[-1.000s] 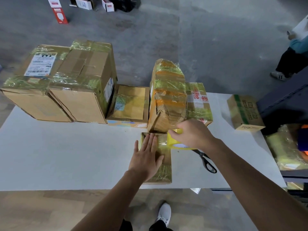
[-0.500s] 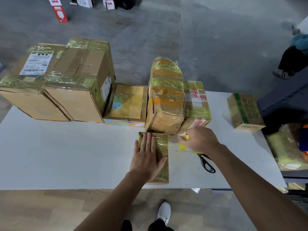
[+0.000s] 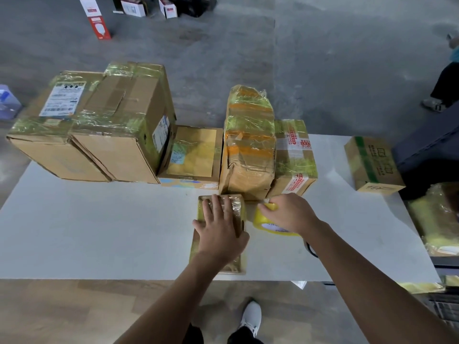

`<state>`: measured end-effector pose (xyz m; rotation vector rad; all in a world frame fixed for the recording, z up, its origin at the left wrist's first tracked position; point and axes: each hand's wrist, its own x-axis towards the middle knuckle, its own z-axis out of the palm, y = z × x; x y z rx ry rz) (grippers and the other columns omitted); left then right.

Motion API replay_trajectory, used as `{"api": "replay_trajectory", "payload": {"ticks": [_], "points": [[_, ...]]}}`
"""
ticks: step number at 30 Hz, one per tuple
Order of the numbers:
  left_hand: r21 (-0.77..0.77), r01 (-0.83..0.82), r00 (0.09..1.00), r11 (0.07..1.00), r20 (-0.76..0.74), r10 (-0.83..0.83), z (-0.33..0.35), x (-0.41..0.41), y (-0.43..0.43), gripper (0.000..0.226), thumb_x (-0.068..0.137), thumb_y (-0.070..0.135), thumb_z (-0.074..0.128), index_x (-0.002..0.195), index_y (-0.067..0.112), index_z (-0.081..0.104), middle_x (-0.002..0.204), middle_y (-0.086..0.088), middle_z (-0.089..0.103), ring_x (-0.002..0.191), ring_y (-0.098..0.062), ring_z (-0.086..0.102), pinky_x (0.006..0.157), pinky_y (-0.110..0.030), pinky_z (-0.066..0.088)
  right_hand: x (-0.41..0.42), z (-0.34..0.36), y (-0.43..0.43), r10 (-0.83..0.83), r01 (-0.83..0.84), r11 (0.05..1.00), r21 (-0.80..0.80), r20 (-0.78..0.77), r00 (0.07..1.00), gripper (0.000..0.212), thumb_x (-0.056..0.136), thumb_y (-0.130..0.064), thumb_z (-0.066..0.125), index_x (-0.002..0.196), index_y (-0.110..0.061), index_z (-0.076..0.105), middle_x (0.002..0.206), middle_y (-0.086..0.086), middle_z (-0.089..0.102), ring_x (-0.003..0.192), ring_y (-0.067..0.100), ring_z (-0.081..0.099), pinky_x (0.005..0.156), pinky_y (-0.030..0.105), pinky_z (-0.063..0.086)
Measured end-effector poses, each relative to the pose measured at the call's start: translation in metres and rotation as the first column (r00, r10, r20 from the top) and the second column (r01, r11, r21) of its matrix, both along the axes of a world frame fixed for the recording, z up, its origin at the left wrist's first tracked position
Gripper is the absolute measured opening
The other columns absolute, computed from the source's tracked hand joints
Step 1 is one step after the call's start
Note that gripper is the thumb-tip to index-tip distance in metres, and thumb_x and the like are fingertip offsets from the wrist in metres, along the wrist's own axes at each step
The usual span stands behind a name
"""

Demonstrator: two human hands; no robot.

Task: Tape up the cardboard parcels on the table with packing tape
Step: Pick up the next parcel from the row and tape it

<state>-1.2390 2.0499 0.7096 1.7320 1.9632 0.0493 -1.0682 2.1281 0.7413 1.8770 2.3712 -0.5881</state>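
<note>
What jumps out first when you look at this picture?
Two hands in the middle: the left hand presses flat on a small parcel near the front edge of the white table, and the right hand grips a yellow tape roll beside it. Behind them, a row of tape-wrapped cardboard boxes lines the far edge.

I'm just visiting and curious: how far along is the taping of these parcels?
Mostly done, it seems. The large boxes and tall parcel at the back already carry shiny tape. In hand: the left hand presses flat on the small parcel while the right hand grips the yellow tape roll beside it. Left: finishing that one, and perhaps the green-striped box at far right, which shows no glossy tape.
</note>
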Motion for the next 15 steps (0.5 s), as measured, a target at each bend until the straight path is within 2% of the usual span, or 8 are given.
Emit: {"api": "replay_trajectory", "payload": {"ticks": [3,7,9,11,12,13,14,15], "points": [[0.046,-0.06,0.978,0.997,0.201,0.05,-0.002,-0.022,-0.007,0.09,0.086,0.051,0.042,0.156,0.022,-0.008,0.164,0.0,-0.014,0.149,-0.023,-0.016,0.114,-0.059,0.015,-0.014,0.014,0.0,0.038,-0.038,0.999,0.014,-0.061,0.997,0.055,0.092,-0.052,0.054,0.059,-0.012,0.036,0.052,0.001,0.032,0.053,0.02,0.036,0.053,0.032,0.028],[0.071,-0.214,0.857,0.974,0.492,0.153,-0.004,-0.038,-0.012,0.096,0.073,0.057,0.034,0.157,0.025,0.001,0.164,0.009,-0.009,0.149,-0.011,-0.015,0.117,-0.056,0.006,-0.033,0.032,0.006,0.116,-0.113,0.992,0.054,-0.072,0.991,0.055,0.091,-0.056,0.053,0.063,-0.009,0.047,0.055,0.004,0.038,0.054,0.02,0.041,0.053,0.034,0.032],[0.087,-0.275,0.79,0.957,0.587,0.174,-0.008,-0.047,-0.015,0.096,0.07,0.056,0.034,0.157,0.025,0.008,0.164,0.01,0.0,0.149,-0.007,-0.01,0.12,-0.055,0.006,-0.037,0.039,0.009,0.116,-0.112,0.993,0.034,-0.19,0.975,0.057,0.088,-0.057,0.056,0.067,-0.004,0.056,0.058,0.01,0.045,0.055,0.019,0.043,0.054,0.034,0.032],[0.065,-0.32,0.717,0.945,0.668,0.197,-0.014,-0.059,-0.02,0.091,0.073,0.053,0.037,0.156,0.026,0.013,0.163,0.011,0.007,0.149,-0.001,-0.004,0.121,-0.052,0.007,-0.04,0.046,0.011,0.076,-0.088,0.996,-0.018,-0.348,0.934,0.048,0.087,-0.056,0.059,0.072,-0.011,0.066,0.064,0.007,0.056,0.058,0.016,0.048,0.056,0.031,0.032],[0.038,-0.337,0.68,0.941,0.701,0.216,-0.012,-0.064,-0.023,0.089,0.073,0.053,0.038,0.155,0.028,0.014,0.162,0.012,0.01,0.148,0.0,-0.001,0.122,-0.045,0.008,-0.044,0.05,0.01,0.061,-0.089,0.995,-0.05,-0.409,0.91,0.039,0.088,-0.052,0.06,0.076,-0.016,0.07,0.068,0.002,0.061,0.062,0.012,0.052,0.059,0.03,0.035],[0.007,-0.348,0.651,0.938,0.721,0.237,-0.01,-0.069,-0.025,0.086,0.074,0.051,0.04,0.154,0.032,0.015,0.16,0.014,0.013,0.148,-0.001,0.005,0.122,-0.031,0.011,-0.049,0.052,0.008,0.056,-0.1,0.992,-0.073,-0.451,0.891,0.032,0.089,-0.048,0.062,0.079,-0.02,0.072,0.071,-0.002,0.064,0.067,0.009,0.056,0.061,0.029,0.038],[-0.022,-0.357,0.627,0.934,0.735,0.257,-0.004,-0.071,-0.026,0.081,0.075,0.045,0.042,0.151,0.038,0.016,0.158,0.018,0.017,0.147,-0.002,0.012,0.115,-0.014,0.015,-0.055,0.052,0.006,0.06,-0.107,0.991,-0.074,-0.475,0.878,0.027,0.09,-0.045,0.063,0.081,-0.021,0.073,0.073,-0.004,0.065,0.07,0.009,0.058,0.064,0.029,0.04],[-0.046,-0.363,0.613,0.931,0.741,0.275,0.002,-0.071,-0.025,0.078,0.076,0.037,0.043,0.149,0.043,0.015,0.155,0.02,0.019,0.144,-0.002,0.019,0.108,-0.004,0.018,-0.062,0.052,0.004,0.064,-0.106,0.992,-0.061,-0.482,0.874,0.026,0.091,-0.044,0.063,0.082,-0.021,0.073,0.074,-0.005,0.065,0.071,0.008,0.058,0.065,0.03,0.04]]}}
